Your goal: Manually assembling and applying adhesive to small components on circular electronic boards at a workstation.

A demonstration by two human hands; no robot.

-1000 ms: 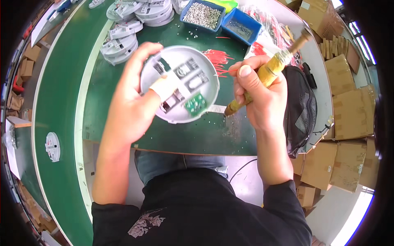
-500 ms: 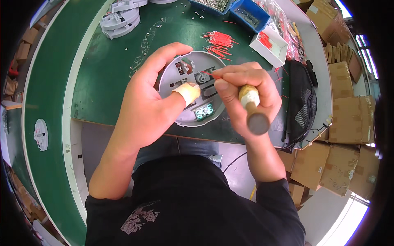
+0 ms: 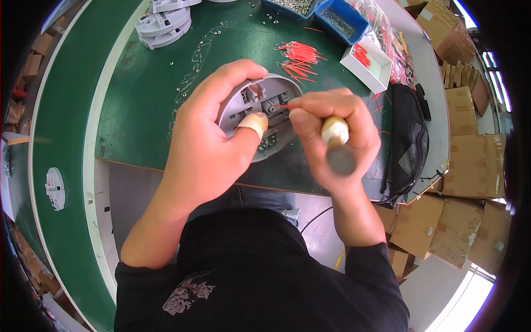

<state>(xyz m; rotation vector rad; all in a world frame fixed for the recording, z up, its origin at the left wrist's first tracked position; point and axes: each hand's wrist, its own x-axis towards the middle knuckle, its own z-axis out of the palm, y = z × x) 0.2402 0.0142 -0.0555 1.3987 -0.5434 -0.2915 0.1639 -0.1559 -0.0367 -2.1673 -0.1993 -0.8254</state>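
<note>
My left hand [image 3: 207, 138] grips a round grey plastic housing [image 3: 283, 133] by its rim, the thumb, wrapped in a tan bandage, pressing inside it. The housing is tilted and has slots, raised fittings and a small green circuit board [image 3: 269, 143]. With thumb and forefinger my right hand [image 3: 348, 133] pinches a thin red wire [image 3: 283, 106], its tip inside the housing by the central fitting. The same hand's fingers wrap a wooden-handled tool [image 3: 335, 131] with a dark round end; its working end is hidden.
Beyond my hands lies a pile of red wires [image 3: 298, 58]. A white box [image 3: 376, 69] with red wires and blue bins [image 3: 343, 22] of small metal parts stand far right. Stacked grey housings [image 3: 163, 25] sit far left, a black mesh pouch [image 3: 408, 138] at right.
My left hand has tilted the housing and shifted it slightly. The red wire's tip stays over the central fitting, and the tool's round end has swung slightly left and toward the far side.
</note>
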